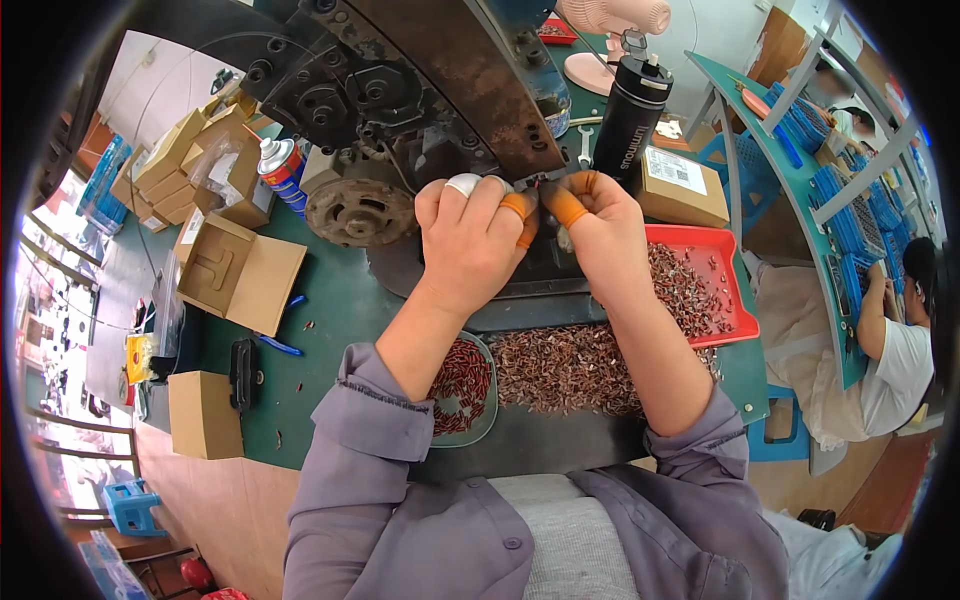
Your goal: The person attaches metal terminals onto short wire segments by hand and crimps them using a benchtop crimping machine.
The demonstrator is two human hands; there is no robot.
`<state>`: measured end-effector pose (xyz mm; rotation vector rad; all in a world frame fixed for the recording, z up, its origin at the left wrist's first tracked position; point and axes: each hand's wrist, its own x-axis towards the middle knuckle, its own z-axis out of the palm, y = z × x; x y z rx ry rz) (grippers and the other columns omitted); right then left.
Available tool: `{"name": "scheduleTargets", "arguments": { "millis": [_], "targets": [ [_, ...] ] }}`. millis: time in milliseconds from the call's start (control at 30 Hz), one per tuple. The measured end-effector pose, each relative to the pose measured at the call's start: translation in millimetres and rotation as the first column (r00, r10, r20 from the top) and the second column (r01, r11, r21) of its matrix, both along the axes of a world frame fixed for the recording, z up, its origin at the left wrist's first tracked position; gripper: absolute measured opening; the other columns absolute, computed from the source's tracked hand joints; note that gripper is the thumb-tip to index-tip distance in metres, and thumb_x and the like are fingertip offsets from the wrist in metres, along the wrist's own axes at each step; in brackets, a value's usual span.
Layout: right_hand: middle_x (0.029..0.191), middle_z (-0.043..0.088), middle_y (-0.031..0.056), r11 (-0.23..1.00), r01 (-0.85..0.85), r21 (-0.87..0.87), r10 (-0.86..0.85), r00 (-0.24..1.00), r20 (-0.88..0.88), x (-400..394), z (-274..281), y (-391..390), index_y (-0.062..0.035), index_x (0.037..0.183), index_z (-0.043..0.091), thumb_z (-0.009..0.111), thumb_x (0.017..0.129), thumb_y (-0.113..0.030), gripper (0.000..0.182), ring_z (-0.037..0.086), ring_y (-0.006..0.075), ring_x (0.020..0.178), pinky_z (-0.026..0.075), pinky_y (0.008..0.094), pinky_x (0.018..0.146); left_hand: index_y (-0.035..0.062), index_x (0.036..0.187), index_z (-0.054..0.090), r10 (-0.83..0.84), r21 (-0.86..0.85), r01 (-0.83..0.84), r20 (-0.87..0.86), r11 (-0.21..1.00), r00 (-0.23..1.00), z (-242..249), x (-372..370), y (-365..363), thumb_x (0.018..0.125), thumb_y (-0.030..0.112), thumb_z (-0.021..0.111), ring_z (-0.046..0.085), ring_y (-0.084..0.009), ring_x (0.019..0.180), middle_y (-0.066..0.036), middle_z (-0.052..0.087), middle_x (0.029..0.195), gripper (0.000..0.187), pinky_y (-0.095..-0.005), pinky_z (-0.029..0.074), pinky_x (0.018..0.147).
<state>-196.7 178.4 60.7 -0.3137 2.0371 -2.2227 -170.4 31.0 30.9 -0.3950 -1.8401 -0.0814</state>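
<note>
My left hand [472, 235] and my right hand [598, 225] meet at the base of a dark metal press machine [400, 90], fingertips together. Both wear orange finger cots; the left also has a white one. The fingers pinch something small between them, too small to identify. Below my wrists lies a heap of small brownish metal parts [565, 368], and a grey dish of red parts [462, 388] sits under my left forearm. A red tray [735, 290] with more small parts stands right of my right hand.
A black bottle [630, 120], a cardboard box with a label [680, 185], and a pink fan [605, 40] stand behind. A spray can [283, 170] and open cardboard boxes [240, 272] lie left. Another person [900, 340] works at the right bench.
</note>
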Motion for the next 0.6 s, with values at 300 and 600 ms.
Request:
{"name": "scheduleTargets", "arguments": {
  "millis": [300, 600],
  "targets": [
    [0.083, 0.064, -0.0012, 0.996, -0.011, 0.087, 0.019, 0.996, -0.091, 1, 1, -1, -0.0002, 0.097, 0.063, 0.068, 0.088, -0.008, 0.013, 0.053, 0.0026, 0.072, 0.041, 0.0181, 0.063, 0.0132, 0.086, 0.059, -0.003, -0.009, 0.003, 0.039, 1.0, 0.999, 0, 7, -8, 0.062, 0.017, 0.082, 0.052, -0.0246, 0.083, -0.004, 0.058, 0.095, 0.033, -0.0396, 0.037, 0.079],
    [0.08, 0.064, -0.0017, 0.901, 0.306, 0.306, -0.143, 0.877, -0.458, 14, -6, -3, 0.0001, 0.1, 0.068, 0.071, 0.086, -0.011, 0.018, 0.05, 0.0027, 0.067, 0.042, 0.02, 0.06, 0.0134, 0.086, 0.057, 0.032, -0.012, -0.032, 0.025, 0.999, 0.999, 1, 4, -8, 0.065, 0.016, 0.076, 0.051, -0.0224, 0.083, -0.001, 0.058, 0.093, 0.028, -0.0385, 0.036, 0.082]
  ]
}}
